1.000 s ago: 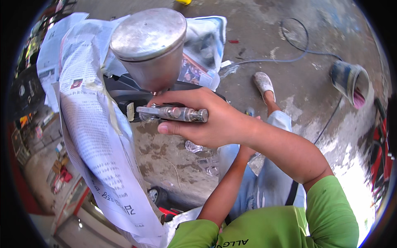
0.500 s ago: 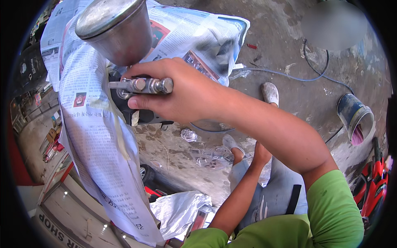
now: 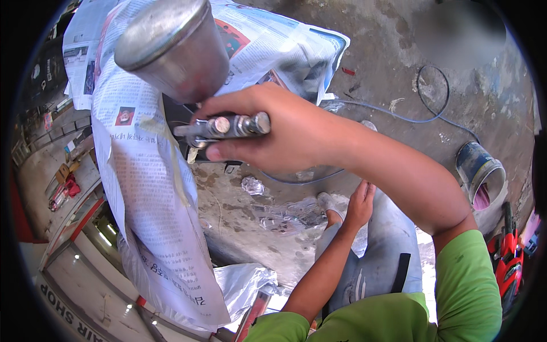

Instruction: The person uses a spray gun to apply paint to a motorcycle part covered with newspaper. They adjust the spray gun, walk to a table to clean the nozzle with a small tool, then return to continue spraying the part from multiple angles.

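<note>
My right hand (image 3: 279, 125) is wrapped round the grip of a metal spray gun (image 3: 225, 126). The gun's silver cup (image 3: 176, 51) stands tilted above it, with a lid on top. Just left of the gun, sheets of newspaper (image 3: 154, 188) cover a long piece, with tape along one edge; a dark part (image 3: 176, 117) shows between the sheets, partly hidden by the gun. My left hand (image 3: 360, 204) lies by my knee, its fingers stretched out and seemingly holding nothing.
A blue-grey hose (image 3: 393, 118) loops over the stained floor. On the right, a bucket (image 3: 476, 171) lies tipped beside a red motorbike-like object (image 3: 510, 262). Crumpled clear plastic (image 3: 253, 185) lies on the floor, and silvery sheeting (image 3: 245, 285) hangs below the newspaper.
My right hand and the spray gun have shifted right and slightly down in the view. My left hand now shows more, its fingers extended near the knee.
</note>
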`<state>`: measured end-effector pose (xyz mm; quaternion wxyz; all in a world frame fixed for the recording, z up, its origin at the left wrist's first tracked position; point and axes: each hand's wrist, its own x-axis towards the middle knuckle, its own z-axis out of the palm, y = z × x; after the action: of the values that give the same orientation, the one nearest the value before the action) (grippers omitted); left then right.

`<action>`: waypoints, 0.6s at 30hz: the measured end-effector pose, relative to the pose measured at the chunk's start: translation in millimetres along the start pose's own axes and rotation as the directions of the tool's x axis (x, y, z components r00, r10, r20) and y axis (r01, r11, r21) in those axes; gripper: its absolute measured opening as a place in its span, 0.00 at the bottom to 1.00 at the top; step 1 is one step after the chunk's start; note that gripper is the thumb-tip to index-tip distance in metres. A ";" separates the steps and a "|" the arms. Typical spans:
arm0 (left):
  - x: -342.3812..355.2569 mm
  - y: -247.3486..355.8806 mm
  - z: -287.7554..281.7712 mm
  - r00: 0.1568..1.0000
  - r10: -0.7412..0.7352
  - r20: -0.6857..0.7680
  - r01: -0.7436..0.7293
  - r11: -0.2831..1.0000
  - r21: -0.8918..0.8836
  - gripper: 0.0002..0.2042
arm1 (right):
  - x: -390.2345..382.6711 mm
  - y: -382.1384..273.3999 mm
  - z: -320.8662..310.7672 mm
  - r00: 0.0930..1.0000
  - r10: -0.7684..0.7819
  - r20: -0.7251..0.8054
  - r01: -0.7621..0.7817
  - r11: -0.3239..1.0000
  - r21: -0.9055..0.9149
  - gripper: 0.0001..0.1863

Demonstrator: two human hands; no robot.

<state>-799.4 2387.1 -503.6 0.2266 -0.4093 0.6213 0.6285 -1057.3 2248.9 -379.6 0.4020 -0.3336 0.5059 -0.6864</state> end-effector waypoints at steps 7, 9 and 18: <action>-1.3 3.1 18.9 0.992 0.120 0.030 -0.122 0.990 0.073 0.19 | -7.4 -14.4 0.3 0.998 -0.053 0.018 0.055 0.989 -0.135 0.22; 0.9 4.7 18.6 0.992 0.121 0.018 -0.122 0.991 0.049 0.19 | -3.0 -19.3 4.2 0.993 -0.114 -0.035 0.110 0.987 -0.120 0.22; -3.4 1.9 9.3 0.989 0.151 -0.007 -0.150 0.987 0.064 0.18 | -13.4 -19.2 12.8 0.998 -0.069 0.005 0.069 0.970 -0.235 0.22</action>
<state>-801.1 2396.5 -500.7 0.1876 -0.3577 0.6714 0.6213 -1044.3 2258.5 -358.5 0.3347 -0.3953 0.5723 -0.6357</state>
